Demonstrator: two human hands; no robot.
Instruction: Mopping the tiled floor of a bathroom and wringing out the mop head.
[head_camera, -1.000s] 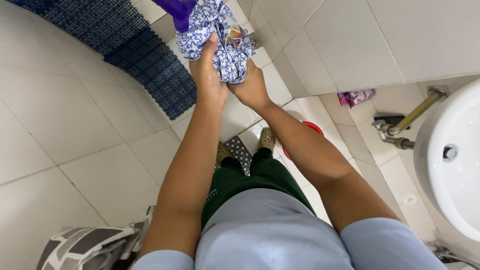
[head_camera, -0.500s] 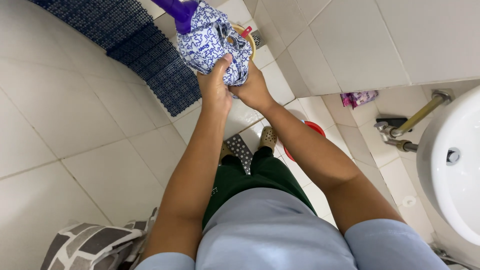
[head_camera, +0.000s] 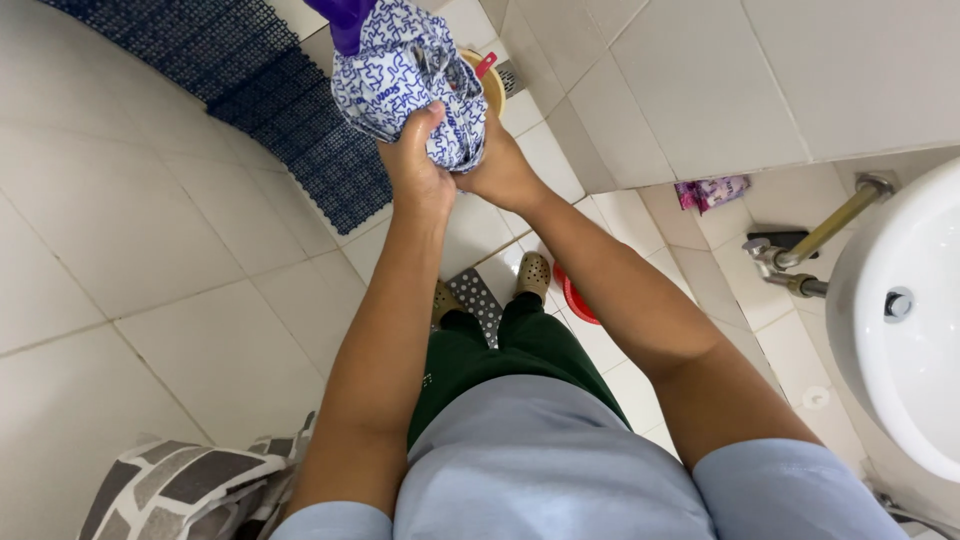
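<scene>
- A small pink-and-purple packet (head_camera: 712, 191) is lying on the floor tiles at the wall's foot, just left of the white basin (head_camera: 905, 330).
- The blue-and-white patterned cloth (head_camera: 405, 75) is bunching into a crumpled bundle, well left of the basin and above the floor.
- The left hand (head_camera: 418, 172) and right hand (head_camera: 500, 170) are both clutching the cloth tightly from below.

Item held: one blue-and-white patterned cloth (head_camera: 405, 75) — crumpled into a loose, rounded bundle, folds bunched toward its lower right. It is raised clear of the floor, out in front of the person, gripped from below by both hands. A purple piece (head_camera: 345, 20) sits against its upper left edge — whether part of the same cloth cannot be determined; it runs out of view.
</scene>
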